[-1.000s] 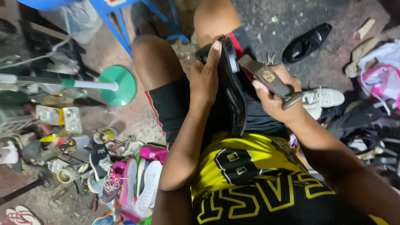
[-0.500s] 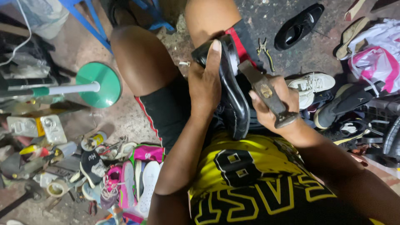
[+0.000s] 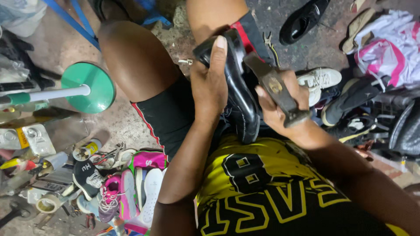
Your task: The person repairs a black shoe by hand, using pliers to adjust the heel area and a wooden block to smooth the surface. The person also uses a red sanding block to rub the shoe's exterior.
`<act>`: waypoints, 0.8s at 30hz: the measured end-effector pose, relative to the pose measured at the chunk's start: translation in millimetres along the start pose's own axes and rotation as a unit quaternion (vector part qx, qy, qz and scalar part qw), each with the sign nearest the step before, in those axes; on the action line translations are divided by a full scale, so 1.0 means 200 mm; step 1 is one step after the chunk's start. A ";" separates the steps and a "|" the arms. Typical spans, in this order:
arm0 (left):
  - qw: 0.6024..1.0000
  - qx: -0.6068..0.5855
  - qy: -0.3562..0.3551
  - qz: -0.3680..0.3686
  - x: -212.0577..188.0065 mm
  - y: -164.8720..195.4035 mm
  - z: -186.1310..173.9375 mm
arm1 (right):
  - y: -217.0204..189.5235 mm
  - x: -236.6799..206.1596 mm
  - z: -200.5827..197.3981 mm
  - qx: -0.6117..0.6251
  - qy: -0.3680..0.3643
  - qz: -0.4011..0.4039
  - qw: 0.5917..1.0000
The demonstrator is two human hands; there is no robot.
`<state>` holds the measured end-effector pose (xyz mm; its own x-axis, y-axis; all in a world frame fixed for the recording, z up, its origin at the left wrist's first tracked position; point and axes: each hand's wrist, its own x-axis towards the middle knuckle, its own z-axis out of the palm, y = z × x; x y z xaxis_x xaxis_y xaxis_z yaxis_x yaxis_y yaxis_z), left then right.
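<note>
I sit with a black leather shoe (image 3: 243, 102) resting on my lap, its sole turned to the right. My left hand (image 3: 211, 85) grips the shoe from the left, thumb stretched up along the upper. My right hand (image 3: 280, 111) is closed around a hammer (image 3: 273, 87) with a dark metal head, held beside the shoe's sole, the head's flat face near the sole's edge. My knees are bare and I wear black shorts and a yellow and black jersey.
A green round stand with a white pole (image 3: 87, 89) lies at the left. Pink and white sneakers (image 3: 131, 192), tape rolls and tins crowd the lower left floor. A black shoe (image 3: 304, 19), a white sneaker (image 3: 319, 81) and a pink and white bag (image 3: 385, 48) lie at the right.
The camera has tipped so the scene slid upward and left. The hammer in my right hand has shifted slightly lower along the sole. My left hand keeps its grip on the shoe.
</note>
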<state>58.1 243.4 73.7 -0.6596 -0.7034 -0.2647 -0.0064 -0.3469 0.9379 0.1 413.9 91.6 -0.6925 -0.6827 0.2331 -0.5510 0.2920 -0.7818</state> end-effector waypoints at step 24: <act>0.998 0.019 0.017 0.053 -0.04 0.02 0.04 | 0.05 -0.09 0.02 0.011 0.027 0.027 0.999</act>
<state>56.9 251.7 81.8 -0.6328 -0.7552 -0.1709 0.0322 -0.2462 0.9687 8.9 425.4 77.8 -0.7450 -0.6296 0.2202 -0.5023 0.3124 -0.8063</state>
